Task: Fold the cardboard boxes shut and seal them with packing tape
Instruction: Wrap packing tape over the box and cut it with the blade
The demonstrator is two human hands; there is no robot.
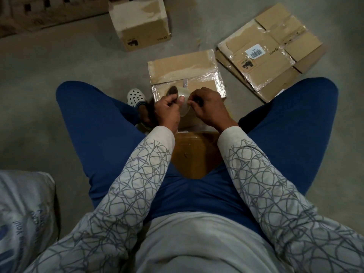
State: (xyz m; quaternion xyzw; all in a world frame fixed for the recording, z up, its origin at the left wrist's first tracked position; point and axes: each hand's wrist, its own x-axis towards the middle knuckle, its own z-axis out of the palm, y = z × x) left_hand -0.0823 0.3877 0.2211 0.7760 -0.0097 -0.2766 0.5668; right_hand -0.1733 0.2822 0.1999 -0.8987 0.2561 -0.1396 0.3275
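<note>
Both our hands are closed on the roll of clear packing tape (184, 108). Our left hand (167, 110) curls round its left side with the thumb near the rim, and our right hand (211, 108) pinches at its right edge. We judge that we are picking for the loose end, though the film is too clear for us to make it out.

We hold the roll just above the near part of the cardboard box (183, 69), which sits on the floor between our knees. Its top flaps are folded down and glossy with tape.

The risks come from the tape. A thin sliver may tear off instead of the full width, or a freed strip may fold onto itself or onto our fingers. Neither hand steadies the box, so a hard pull could slide it or lay the strip crooked across the seam.

A second closed box (139, 22) stands farther off, and flattened boxes (271, 54) lie to our right.
</note>
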